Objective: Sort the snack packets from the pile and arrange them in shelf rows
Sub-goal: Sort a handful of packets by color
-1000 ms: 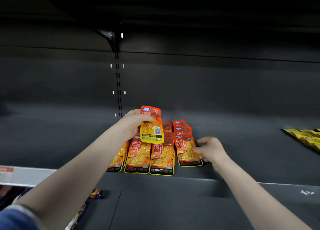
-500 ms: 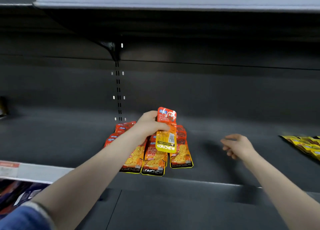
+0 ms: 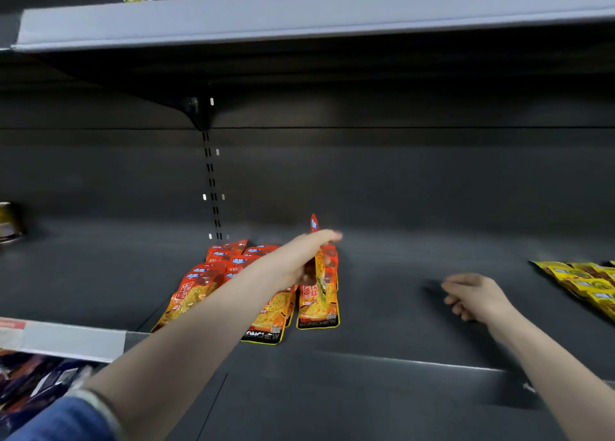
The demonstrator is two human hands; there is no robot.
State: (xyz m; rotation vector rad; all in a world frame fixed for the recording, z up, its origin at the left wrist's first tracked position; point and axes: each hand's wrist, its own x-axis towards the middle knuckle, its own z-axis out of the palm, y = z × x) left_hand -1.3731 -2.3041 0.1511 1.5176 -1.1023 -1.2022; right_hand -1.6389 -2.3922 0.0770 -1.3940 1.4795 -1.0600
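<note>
L hand [image 3: 307, 257] pinches an orange Konchew packet [image 3: 320, 274] edge-on, long axis upright, over the rightmost shelf row [image 3: 317, 307]; R hand [image 3: 472, 296], loosely curled, empty, idles at 3 o'clock.

An orange-and-red snack packet [image 3: 318, 271] stands almost edge-on and upright, held above the right end of the orange rows [image 3: 253, 291] on the dark shelf [image 3: 399, 324]. Those rows are flat, overlapping orange packets with red tops and black "KONCHEW" bands at their near ends, running back towards the shelf's rear wall. Well to the right of the rows, on the same shelf, lies a fanned row of yellow packets [image 3: 585, 284].
</note>
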